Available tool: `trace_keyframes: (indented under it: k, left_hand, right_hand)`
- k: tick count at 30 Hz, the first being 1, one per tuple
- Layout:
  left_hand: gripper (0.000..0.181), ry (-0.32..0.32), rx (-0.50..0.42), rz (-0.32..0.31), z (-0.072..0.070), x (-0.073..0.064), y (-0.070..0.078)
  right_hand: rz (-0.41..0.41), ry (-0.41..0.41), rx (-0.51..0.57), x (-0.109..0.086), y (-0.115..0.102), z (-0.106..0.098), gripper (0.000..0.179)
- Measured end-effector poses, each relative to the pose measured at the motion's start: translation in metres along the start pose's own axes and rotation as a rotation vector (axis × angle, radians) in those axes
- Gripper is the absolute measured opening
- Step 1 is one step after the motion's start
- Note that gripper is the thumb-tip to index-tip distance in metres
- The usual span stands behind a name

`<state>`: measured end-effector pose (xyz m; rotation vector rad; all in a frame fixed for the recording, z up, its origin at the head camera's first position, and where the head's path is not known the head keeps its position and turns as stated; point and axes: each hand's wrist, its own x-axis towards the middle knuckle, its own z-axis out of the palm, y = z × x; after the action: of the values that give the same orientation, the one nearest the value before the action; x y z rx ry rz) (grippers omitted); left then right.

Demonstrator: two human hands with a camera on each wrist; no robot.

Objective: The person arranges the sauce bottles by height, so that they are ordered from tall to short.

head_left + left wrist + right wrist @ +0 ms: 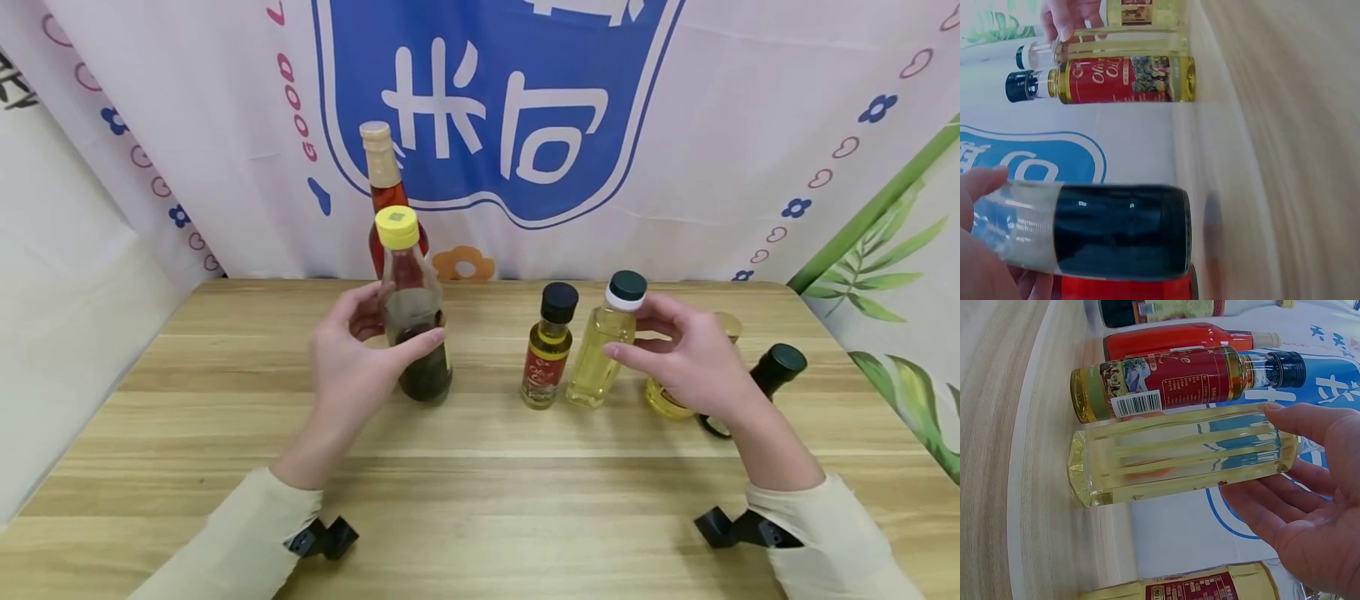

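My left hand (348, 354) grips a sauce bottle (408, 304) with a yellow cap and dark liquid in its lower part. The thumb lies across its front, the fingers behind it. In the left wrist view, that sauce bottle (1122, 231) has its base close to the tabletop. My right hand (697, 354) holds a ridged clear bottle of pale yellow oil (592, 367), dark green cap on top, between thumb and fingers. Just left of it stands a small olive oil bottle (546, 367) with a red label and black cap.
Behind the sauce bottle stands a tall bottle of red liquid (390, 196). Partly hidden by my right hand are another yellow oil bottle (663, 402) and a dark bottle with a green cap (783, 362). The wooden table (480, 500) ends at a printed curtain (675, 167).
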<state>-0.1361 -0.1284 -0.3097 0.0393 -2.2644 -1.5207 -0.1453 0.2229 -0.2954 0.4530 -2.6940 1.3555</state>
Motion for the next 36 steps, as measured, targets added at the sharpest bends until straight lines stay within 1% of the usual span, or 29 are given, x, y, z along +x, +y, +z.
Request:
trace_keyframes:
  k: [3, 8, 15, 20, 24, 27, 31, 36]
  left_hand:
    - [0.073, 0.040, -0.026, 0.003, 0.012, 0.004, 0.004]
    - [0.072, 0.104, -0.082, 0.030, 0.033, 0.011, 0.009]
    - [0.071, 0.178, -0.088, 0.019, 0.056, 0.018, 0.013]
    - [0.072, 0.214, -0.079, 0.015, 0.070, 0.022, 0.014]
    - [0.072, 0.238, -0.082, 0.005, 0.080, 0.024, 0.013]
    - [0.072, 0.258, -0.067, -0.006, 0.085, 0.026, 0.012]
    - [0.073, 0.287, -0.046, -0.022, 0.091, 0.029, 0.008]
    - [0.073, 0.325, -0.043, -0.039, 0.098, 0.032, 0.005]
  right_hand:
    - [0.009, -0.008, -0.002, 0.001, -0.001, -0.001, 0.048]
    - [0.016, -0.008, -0.010, 0.001, -0.003, -0.001, 0.048]
    - [-0.001, 0.000, -0.007, 0.001, -0.004, 0.000, 0.047]
    - [0.005, 0.008, -0.014, -0.001, -0.002, 0.000, 0.047]
    - [0.010, 0.008, -0.012, -0.002, -0.001, -0.001, 0.048]
    - [0.008, 0.006, -0.006, -0.002, -0.001, 0.000, 0.049]
    - [-0.003, 0.005, 0.002, -0.001, 0.000, 0.001, 0.049]
    - [-0.019, 0.006, 0.009, -0.002, 0.000, 0.001, 0.049]
